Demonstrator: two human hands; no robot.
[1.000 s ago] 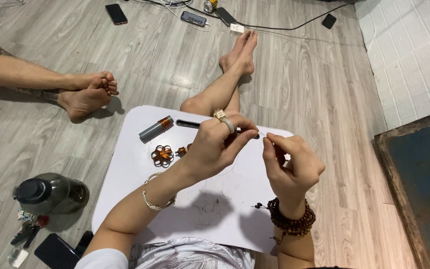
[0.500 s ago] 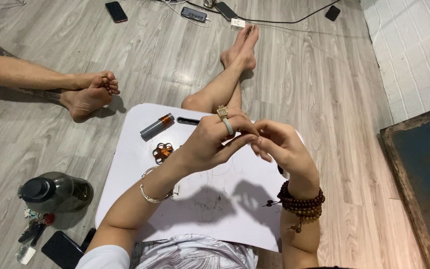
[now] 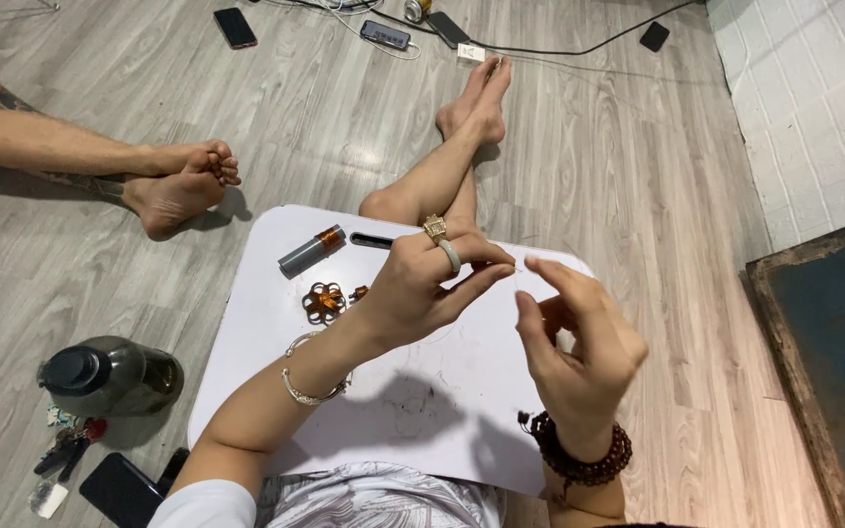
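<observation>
In the head view, the person sits on a grey wood floor (image 3: 638, 196) with a white board (image 3: 246, 332) on the lap. The left hand (image 3: 422, 288) is raised above the board, and its thumb and fingers are pressed together at the tips; it seems to pinch something very thin, maybe a wire, but this is too small to tell. This hand wears a gold ring and a pale ring, and a silver bangle (image 3: 310, 391) is on the wrist. The right hand (image 3: 574, 342) is just beside it, not touching, with the fingers loosely spread and curved, holding nothing that I can see. A dark bead bracelet (image 3: 579, 455) is on its wrist.

On the board, left of the left hand, lies a small flower made of copper wire (image 3: 325, 301), and near it a grey tube with a copper end (image 3: 311, 250). A black pen (image 3: 372, 240) lies just beside the tube.

On the floor at the left stands a dark bottle (image 3: 110, 376), and another person's feet (image 3: 183, 186) rest beyond the board
</observation>
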